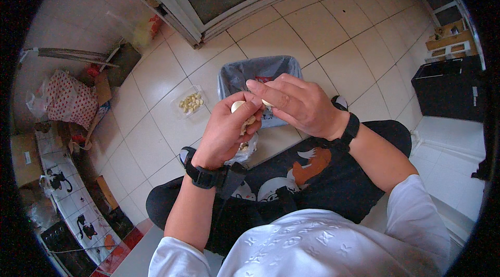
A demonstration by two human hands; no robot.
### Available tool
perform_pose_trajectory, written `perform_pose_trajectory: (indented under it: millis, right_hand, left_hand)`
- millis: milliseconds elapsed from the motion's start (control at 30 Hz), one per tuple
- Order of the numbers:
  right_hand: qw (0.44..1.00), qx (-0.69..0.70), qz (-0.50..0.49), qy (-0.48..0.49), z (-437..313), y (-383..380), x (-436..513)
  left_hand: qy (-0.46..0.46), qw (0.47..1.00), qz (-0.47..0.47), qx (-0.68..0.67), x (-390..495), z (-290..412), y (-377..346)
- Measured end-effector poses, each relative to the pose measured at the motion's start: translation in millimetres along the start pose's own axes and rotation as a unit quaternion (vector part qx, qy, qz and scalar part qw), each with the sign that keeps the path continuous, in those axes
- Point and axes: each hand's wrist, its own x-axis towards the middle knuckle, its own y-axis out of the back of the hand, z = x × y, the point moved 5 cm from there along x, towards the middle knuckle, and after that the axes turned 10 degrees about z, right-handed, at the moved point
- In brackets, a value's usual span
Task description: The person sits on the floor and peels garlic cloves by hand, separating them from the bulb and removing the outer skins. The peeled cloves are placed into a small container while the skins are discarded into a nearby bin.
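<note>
My left hand [222,128] is closed around a pale peeled garlic clove [237,105] and a rougher piece, apparently part of a garlic bulb [248,123]. Close against it, my right hand [302,105] pinches another small pale piece [267,103], probably garlic, mostly hidden by the fingers. Both hands are above the near side of a bin lined with a grey plastic bag [258,66]. Left of the bin, a clear plastic tray [177,109] on the floor holds several peeled cloves [191,102]. Below my left hand is a clear plastic bag [248,152], its contents partly covered.
Beige floor tiles [156,132] surround the bin. A sliding door frame [199,34] stands ahead. A heart-patterned bag [72,99] is at the left, and a black box [449,89] at the right. A dark cloth with a fox print [312,167] covers my lap.
</note>
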Motion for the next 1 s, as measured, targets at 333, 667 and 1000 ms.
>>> perform_pose_trajectory:
  millis: [333, 667, 1000]
  right_hand:
    - [1.0, 0.003, 0.009, -0.01, -1, 1, 3]
    - [0.932, 0.181, 0.09, -0.3, 16, 5, -1]
    - [0.858, 0.334, 0.078, -0.382, 23, -4, -10]
  left_hand:
    - [-0.008, 1.0, -0.002, -0.005, 1, -4, -1]
    - [-0.391, 0.878, 0.126, 0.245, -12, 23, -10]
    - [-0.478, 0.819, 0.17, 0.27, -18, 26, -14]
